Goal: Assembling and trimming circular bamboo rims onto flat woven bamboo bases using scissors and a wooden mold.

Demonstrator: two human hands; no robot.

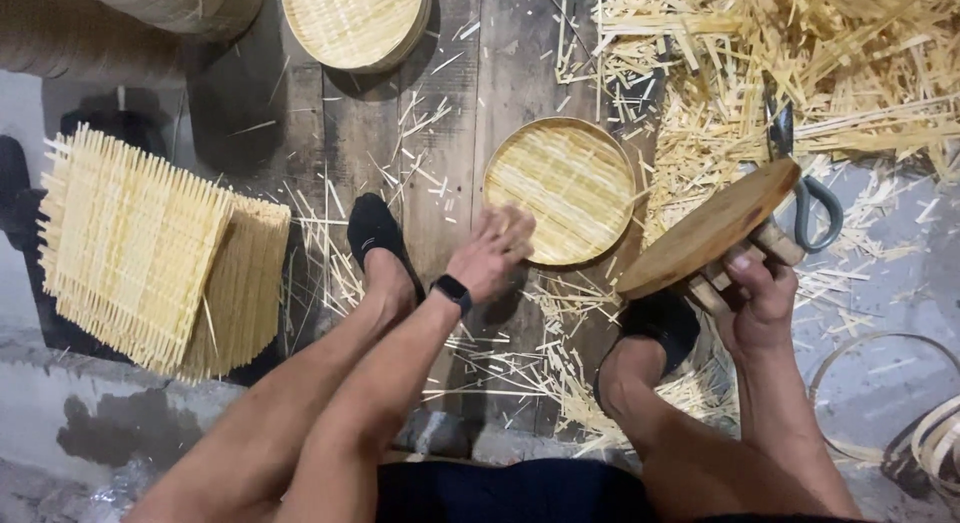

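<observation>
My left hand point(492, 251), with a black band on its wrist, rests fingers-down on the near edge of a round woven bamboo tray point(568, 188) lying on the dark plank floor. My right hand point(758, 295) grips the wooden underside of a round wooden disc point(708, 231), held tilted above the floor to the right of the tray. Grey-handled shears point(812, 205) lie just behind the disc. My two feet in black socks rest on either side of the tray's near edge.
A stack of square woven bamboo mats point(150, 253) leans at the left. Another round woven tray point(352, 23) lies at the top. Bamboo offcuts point(800, 73) heap at the upper right. Bamboo hoops point(925, 423) lie at the lower right.
</observation>
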